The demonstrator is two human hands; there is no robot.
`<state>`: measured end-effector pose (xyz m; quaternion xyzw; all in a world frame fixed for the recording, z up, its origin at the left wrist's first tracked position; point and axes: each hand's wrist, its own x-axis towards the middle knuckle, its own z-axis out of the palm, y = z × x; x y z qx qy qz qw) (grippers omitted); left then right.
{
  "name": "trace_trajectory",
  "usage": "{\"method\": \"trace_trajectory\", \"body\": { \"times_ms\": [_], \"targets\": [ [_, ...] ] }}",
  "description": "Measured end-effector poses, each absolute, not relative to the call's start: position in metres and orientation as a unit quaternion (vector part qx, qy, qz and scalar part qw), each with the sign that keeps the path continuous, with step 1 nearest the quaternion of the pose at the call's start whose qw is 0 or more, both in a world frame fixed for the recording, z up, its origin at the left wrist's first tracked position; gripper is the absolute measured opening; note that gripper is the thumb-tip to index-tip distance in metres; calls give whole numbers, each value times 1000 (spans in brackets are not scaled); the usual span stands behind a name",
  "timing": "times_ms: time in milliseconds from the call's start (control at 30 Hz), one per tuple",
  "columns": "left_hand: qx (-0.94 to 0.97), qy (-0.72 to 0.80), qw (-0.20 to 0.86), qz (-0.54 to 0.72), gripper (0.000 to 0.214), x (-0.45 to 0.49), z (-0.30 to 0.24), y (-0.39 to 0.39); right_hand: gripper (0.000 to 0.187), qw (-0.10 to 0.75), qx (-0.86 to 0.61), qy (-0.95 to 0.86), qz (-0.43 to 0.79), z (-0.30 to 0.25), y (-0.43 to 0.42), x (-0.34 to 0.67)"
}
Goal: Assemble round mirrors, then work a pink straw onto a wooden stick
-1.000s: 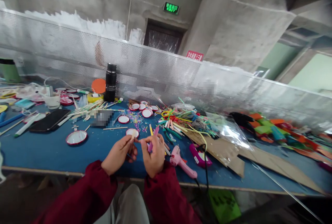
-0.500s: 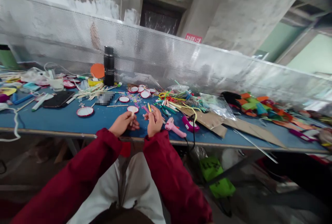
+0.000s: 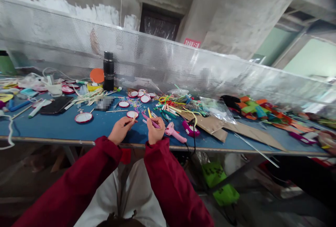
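Note:
My left hand is closed in a pinch on a small pale wooden stick, held above the front of the blue table. My right hand grips a purple pen whose tip points up and left toward the stick. A slim yellow pen rises beside it and appears to be held by the same fingers. Just beyond my hands lies a round white disc with a red rim. Right of my right hand rests a pink hot glue gun.
Another red-rimmed disc lies at left, near a dark phone. A black bottle stands at the back. Small coloured rings are scattered behind. Cardboard pieces and a purple tape dispenser lie rightward.
My right hand's fingers have closed around the purple pen, which now shows clearly. The left hand has turned slightly and the stick tilts right. The view has shifted a little.

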<state>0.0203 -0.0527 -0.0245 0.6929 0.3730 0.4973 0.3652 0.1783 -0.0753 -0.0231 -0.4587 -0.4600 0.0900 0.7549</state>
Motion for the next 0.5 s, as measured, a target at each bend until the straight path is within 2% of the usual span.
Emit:
{"method": "trace_trajectory", "body": {
  "times_ms": [133,233,400,500],
  "targets": [
    [711,354,375,478,27,21,-26,-57,11,738,-464,-489,-2,-25,-86,170],
    [713,359,369,476,19,22,-24,-60,13,680,-463,-562,-91,-30,-94,165],
    [718,348,388,460,25,21,-22,-61,23,577,-468,-658,-123,-31,-101,158],
    [738,341,380,441,25,22,-24,-60,17,597,-479,-633,-116,-31,-98,159]
  ]
}}
